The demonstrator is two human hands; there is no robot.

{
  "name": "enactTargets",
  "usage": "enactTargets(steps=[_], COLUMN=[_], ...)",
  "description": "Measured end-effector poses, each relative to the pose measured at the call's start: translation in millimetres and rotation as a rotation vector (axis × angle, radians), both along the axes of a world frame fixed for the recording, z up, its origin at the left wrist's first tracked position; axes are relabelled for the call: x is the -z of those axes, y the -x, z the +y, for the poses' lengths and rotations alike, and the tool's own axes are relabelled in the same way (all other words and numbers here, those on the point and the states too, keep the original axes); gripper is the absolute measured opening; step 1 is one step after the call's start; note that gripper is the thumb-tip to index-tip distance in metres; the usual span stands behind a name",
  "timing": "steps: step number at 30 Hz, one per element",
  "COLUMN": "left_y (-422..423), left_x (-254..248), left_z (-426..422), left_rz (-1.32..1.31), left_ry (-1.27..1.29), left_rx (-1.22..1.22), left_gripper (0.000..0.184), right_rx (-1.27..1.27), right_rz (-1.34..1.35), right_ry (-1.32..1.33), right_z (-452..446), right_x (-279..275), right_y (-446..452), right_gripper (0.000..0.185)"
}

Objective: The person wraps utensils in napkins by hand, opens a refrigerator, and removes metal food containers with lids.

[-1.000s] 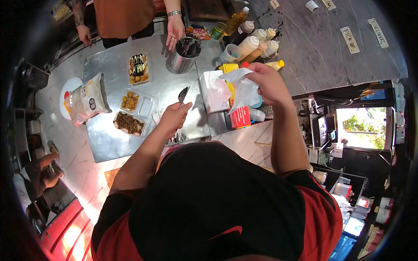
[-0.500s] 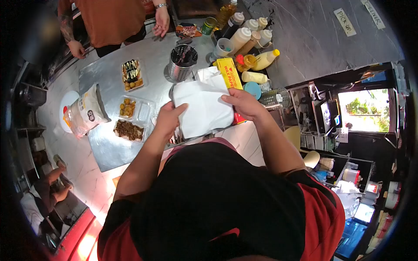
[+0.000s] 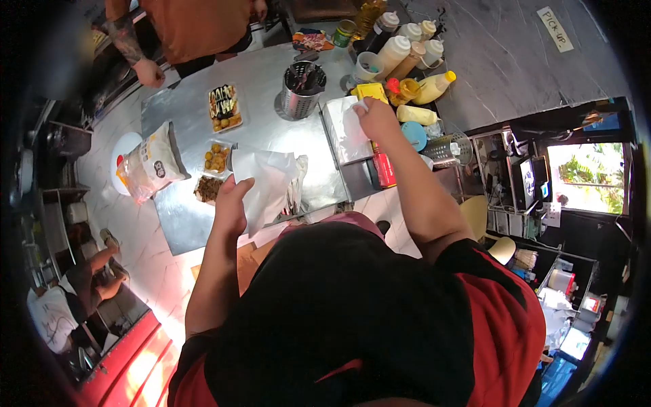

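My left hand [image 3: 232,207] is closed on a sheet of white wax paper [image 3: 266,183], which hangs over the front of the metal table and partly covers a clear food container. Beside that hand lie a container of golden round balls [image 3: 217,159] and food with a brown chopped topping [image 3: 206,189]. My right hand [image 3: 378,121] pinches the corner of a white paper sheet [image 3: 352,122] at the top of a white stack, next to the yellow and red wax paper box [image 3: 384,169]. A container of sauced balls [image 3: 224,107] sits farther back.
A perforated metal utensil holder [image 3: 301,95] stands at the table's middle back. Several sauce bottles [image 3: 395,54] crowd the back right. A plastic bag [image 3: 152,163] rests on the left. Across the table stands a person in a brown shirt [image 3: 196,30].
My left hand has drawn the wax paper left and toward me, over the food containers. My right hand has let go of it and moved to the white stack. The person opposite has shifted.
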State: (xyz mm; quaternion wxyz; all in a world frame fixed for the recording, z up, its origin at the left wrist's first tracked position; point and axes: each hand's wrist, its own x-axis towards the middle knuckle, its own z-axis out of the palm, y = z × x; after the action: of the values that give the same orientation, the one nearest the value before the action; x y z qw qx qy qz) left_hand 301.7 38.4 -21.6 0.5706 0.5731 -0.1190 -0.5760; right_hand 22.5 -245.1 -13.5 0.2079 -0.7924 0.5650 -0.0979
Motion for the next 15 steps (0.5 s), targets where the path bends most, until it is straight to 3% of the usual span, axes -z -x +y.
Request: enactTargets(steps=[4, 10, 13, 15], left_y=[0, -3, 8, 15], left_x=[-15, 19, -4, -2], left_z=[5, -2, -12, -18], left_rz=[-0.007, 0.205, 0.378, 0.492], left_ry=[-0.092, -0.055, -0.044, -0.005], left_rx=[0.002, -0.036, -0.019, -0.024], left_gripper=[0.039, 0.045, 0.049, 0.051], right_rx=[-0.062, -0.129, -0.195, -0.261], right_rz=[-0.034, -0.156, -0.445, -0.534], right_ry=[0.042, 0.261, -0.203, -0.352], right_z=[4, 22, 52, 79], right_x=[-30, -101, -153, -170], right_y=[12, 20, 10, 2], right_gripper=[0.035, 0.036, 0.036, 0.037])
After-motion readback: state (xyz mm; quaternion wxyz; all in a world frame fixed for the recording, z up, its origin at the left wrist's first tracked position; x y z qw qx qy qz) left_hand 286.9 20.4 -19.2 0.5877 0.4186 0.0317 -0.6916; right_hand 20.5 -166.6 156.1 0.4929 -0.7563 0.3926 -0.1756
